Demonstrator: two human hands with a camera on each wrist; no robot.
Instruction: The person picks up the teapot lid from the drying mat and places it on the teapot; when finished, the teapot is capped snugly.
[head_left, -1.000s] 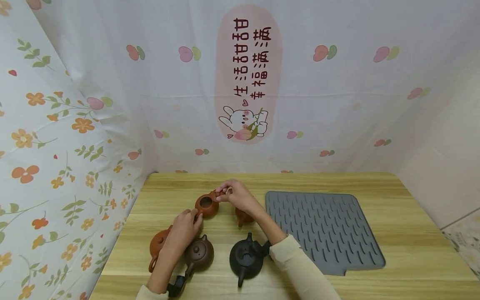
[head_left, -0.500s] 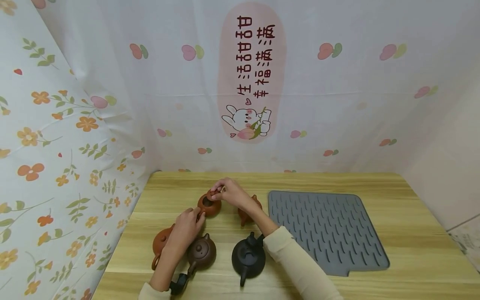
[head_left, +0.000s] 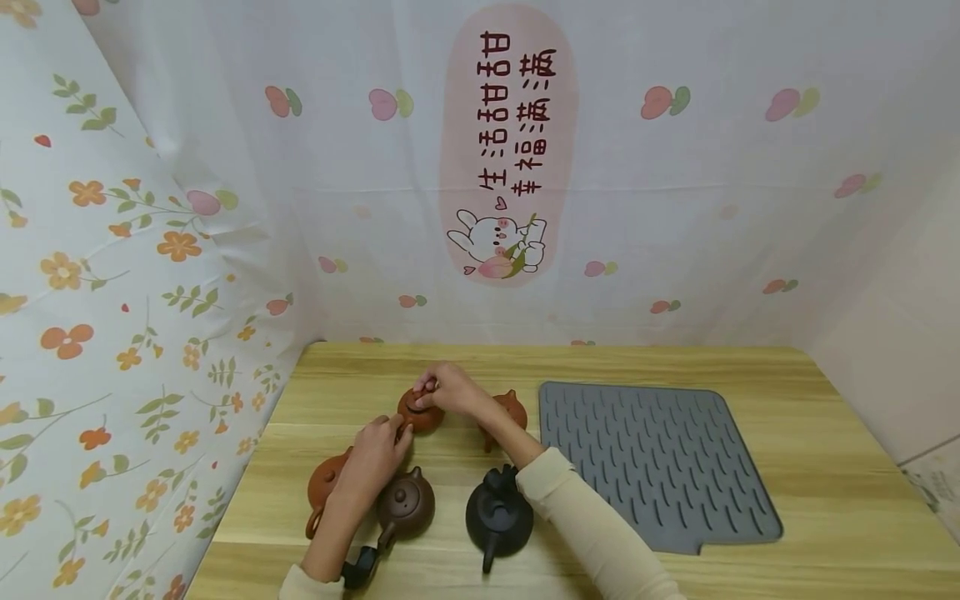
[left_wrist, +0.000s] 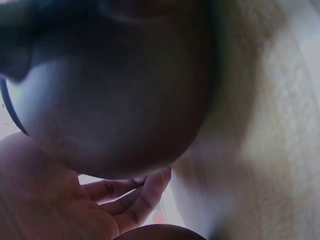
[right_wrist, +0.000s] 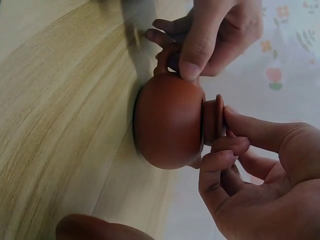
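Observation:
A reddish-brown clay teapot (head_left: 422,422) stands upright at the back left of the table. My left hand (head_left: 378,450) grips its handle; the right wrist view shows the thumb pressed on the handle's top. My right hand (right_wrist: 270,185) pinches the matching teapot lid (right_wrist: 212,120) between thumb and fingers. That lid is at the pot's mouth, its lower part against the opening and its flange still standing clear of the rim. Close under my left wrist sits a dark brown teapot (head_left: 407,508), its round body (left_wrist: 125,110) filling much of the left wrist view.
An orange-brown teapot (head_left: 322,483) stands left of my left forearm, partly hidden by it. Another reddish teapot (head_left: 513,408) is partly behind my right forearm. A black teapot (head_left: 498,523) stands at front centre. A grey ridged mat (head_left: 660,458) lies on the right.
My right hand has brought the lid from beside the teapot, above its right edge, over and down onto its opening. The left hand keeps its grip on the handle. The head view has shifted slightly.

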